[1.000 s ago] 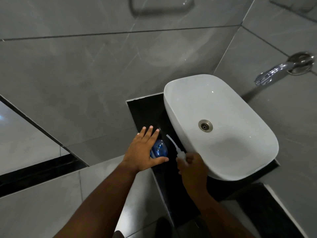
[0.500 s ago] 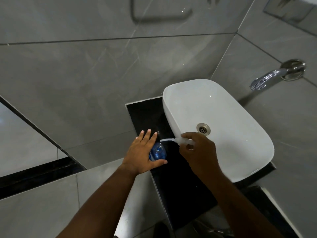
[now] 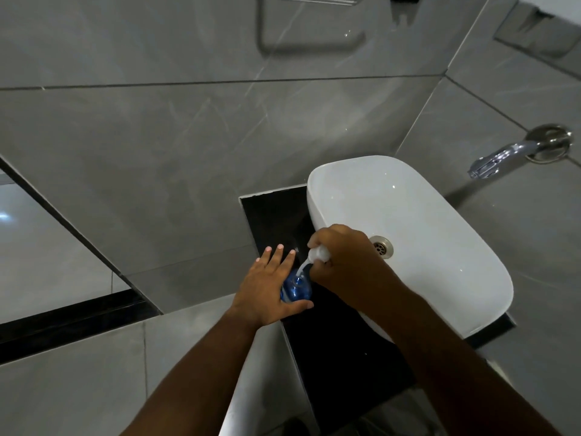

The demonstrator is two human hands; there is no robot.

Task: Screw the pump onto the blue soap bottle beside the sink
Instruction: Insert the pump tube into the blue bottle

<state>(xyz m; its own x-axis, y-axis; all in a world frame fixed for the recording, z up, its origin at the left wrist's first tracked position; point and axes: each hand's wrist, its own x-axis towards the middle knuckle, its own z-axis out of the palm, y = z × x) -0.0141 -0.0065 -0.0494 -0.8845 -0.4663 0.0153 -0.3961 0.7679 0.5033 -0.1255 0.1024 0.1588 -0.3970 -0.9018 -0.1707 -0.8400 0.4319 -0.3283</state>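
The blue soap bottle [image 3: 297, 288] stands on the black counter [image 3: 339, 350] just left of the white sink [image 3: 424, 215]. My left hand [image 3: 267, 287] wraps its left side, thumb across the front, fingers stretched out behind it. My right hand [image 3: 342, 259] grips the white pump [image 3: 318, 255] above and to the right of the bottle. The pump's thin tube slants down to the bottle's open mouth; the tube's tip looks to be at or inside the neck.
A chrome tap [image 3: 515, 152] sticks out of the grey tiled wall above the sink's right end. The sink's drain [image 3: 383, 247] lies close to my right hand. A towel rail [image 3: 308, 42] is on the wall higher up.
My right hand swung the pump from level to tilted downward and moved it left, bringing the tube down to the bottle's mouth. The left hand has kept hold of the bottle.
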